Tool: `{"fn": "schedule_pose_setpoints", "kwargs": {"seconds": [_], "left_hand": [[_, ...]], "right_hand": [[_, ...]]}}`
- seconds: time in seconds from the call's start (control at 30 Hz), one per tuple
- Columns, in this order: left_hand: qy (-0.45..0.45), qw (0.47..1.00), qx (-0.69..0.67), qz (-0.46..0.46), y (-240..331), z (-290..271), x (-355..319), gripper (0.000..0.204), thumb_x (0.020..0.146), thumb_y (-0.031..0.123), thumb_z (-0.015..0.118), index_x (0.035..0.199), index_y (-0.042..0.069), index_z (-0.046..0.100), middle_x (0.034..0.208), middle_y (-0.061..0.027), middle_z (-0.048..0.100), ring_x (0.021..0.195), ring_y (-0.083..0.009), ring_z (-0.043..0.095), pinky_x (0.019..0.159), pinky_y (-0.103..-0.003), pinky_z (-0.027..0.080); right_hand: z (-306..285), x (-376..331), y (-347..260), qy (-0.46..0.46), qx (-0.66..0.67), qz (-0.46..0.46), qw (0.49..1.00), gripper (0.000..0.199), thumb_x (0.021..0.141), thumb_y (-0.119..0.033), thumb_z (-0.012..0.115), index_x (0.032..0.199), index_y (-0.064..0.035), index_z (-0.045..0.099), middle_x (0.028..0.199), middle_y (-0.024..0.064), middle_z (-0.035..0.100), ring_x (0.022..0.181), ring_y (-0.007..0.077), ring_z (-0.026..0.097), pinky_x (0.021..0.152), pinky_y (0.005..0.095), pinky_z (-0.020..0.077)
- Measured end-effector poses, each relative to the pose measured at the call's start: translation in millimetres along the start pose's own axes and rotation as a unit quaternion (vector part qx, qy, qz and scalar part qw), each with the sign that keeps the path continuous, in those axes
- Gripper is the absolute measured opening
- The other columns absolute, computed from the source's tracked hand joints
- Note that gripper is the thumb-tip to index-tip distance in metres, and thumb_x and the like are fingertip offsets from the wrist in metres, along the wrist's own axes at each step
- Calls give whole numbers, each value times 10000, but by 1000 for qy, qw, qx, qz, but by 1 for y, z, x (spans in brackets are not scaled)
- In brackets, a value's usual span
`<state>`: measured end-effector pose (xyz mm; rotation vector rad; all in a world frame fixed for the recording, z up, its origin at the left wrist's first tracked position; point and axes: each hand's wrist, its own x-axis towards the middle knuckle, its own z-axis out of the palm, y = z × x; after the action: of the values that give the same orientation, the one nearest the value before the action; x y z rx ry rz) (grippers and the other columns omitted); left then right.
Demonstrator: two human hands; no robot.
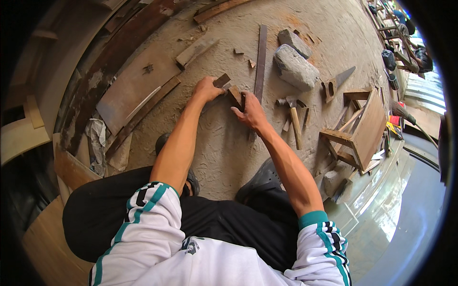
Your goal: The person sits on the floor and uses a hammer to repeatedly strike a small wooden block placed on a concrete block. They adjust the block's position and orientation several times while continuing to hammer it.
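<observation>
My left hand (207, 89) is closed around a short brown wood block (222, 80), whose end sticks out past the fingers. Just to its right, my right hand (252, 114) grips a second wood block (234, 96) between thumb and fingers. The two blocks are held close together above the sandy ground; whether they touch I cannot tell. Beyond my right hand lies a long dark wood strip (261, 57), its near part passing behind the hand. A hammer (296, 128) with a pale wooden handle rests on the ground to the right of that hand.
Two grey stones (296, 67) sit ahead on the right, near a handsaw (339, 82). A small wooden stool (367, 131) lies tipped at the right, beside glass sheets (381, 200). Boards (140, 88) and planks lean or lie at the left. Wood scraps (252, 63) are scattered ahead.
</observation>
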<state>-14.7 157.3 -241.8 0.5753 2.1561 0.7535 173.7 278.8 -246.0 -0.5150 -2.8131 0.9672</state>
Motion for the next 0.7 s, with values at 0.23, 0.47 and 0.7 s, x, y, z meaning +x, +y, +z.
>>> {"fn": "schedule_pose_setpoints", "kwargs": {"seconds": [0.23,0.47,0.7], "left_hand": [[2,1000,-8,-17,-2,1,3,419,721,279,833,1066,62,738,985,-131,746,889,-243,700,825,-362,511],[-14,999,-39,-3,-6,0,5,392,701,234,805,1067,108,744,962,-128,742,886,-272,701,818,-374,520],[-56,992,-113,17,-22,-7,14,350,695,193,763,997,22,726,865,-109,719,783,-216,660,755,-347,503]], "right_hand": [[-12,-7,-21,-51,-54,123,990,397,807,-262,715,1080,-40,531,1067,169,596,1018,378,601,825,494,516],[-13,-5,-37,-38,-113,117,986,334,826,-248,701,1041,-43,551,1008,157,622,964,363,629,771,494,543],[-8,0,-49,-42,-111,122,985,317,839,-242,690,1031,-38,542,979,178,652,942,375,647,750,496,556]]}}
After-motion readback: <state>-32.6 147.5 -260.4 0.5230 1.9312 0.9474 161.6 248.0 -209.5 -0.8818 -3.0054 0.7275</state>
